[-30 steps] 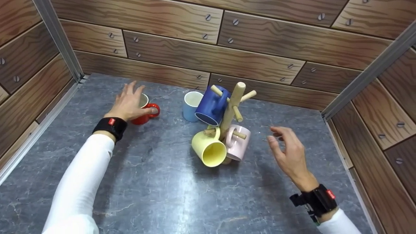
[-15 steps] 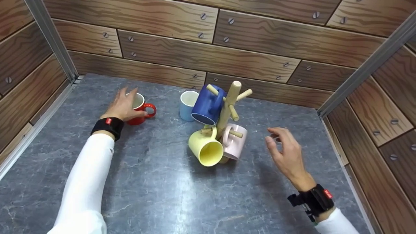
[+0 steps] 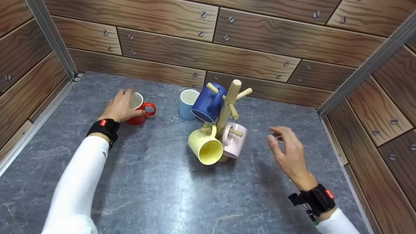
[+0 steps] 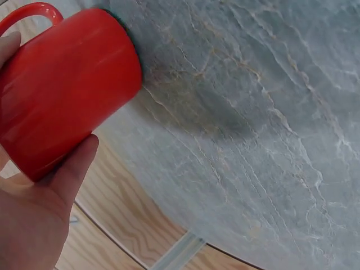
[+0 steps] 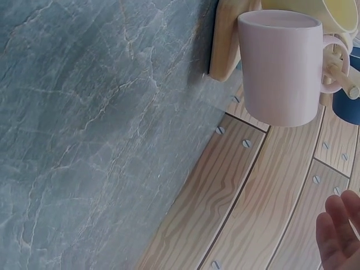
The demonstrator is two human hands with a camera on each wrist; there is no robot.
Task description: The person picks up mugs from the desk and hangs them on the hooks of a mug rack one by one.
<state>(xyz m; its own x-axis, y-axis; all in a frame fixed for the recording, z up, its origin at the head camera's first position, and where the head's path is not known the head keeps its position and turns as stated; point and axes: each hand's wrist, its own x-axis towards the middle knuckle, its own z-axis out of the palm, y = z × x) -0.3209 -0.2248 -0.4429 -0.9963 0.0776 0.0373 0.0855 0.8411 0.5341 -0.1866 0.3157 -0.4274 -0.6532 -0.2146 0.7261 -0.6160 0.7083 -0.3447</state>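
Note:
At the left of the table, my left hand [image 3: 118, 106] grips a red mug [image 3: 136, 120], which stands upright with its handle toward the right. In the left wrist view, the digits sit on two sides of the red mug [image 4: 73, 84], one of them by the handle. My right hand [image 3: 289, 156] hovers to the right of a wooden mug tree [image 3: 232, 92], fingers loosely bent and holding nothing. On the pegs hang a dark blue mug [image 3: 204, 104], a yellow mug [image 3: 197, 143] and a pale pink mug [image 3: 238, 143].
A light blue mug [image 3: 186, 110] stands upright on the table behind the tree, beside the dark blue one. Grey marbled table [image 3: 156, 182] spreads in front. Wood-patterned walls [image 3: 162, 48] enclose the back and sides, with metal strips at the corners.
The left hand's spread fingers have come down and drawn in around the red mug. The right hand has stayed in almost the same place. The view has shifted slightly.

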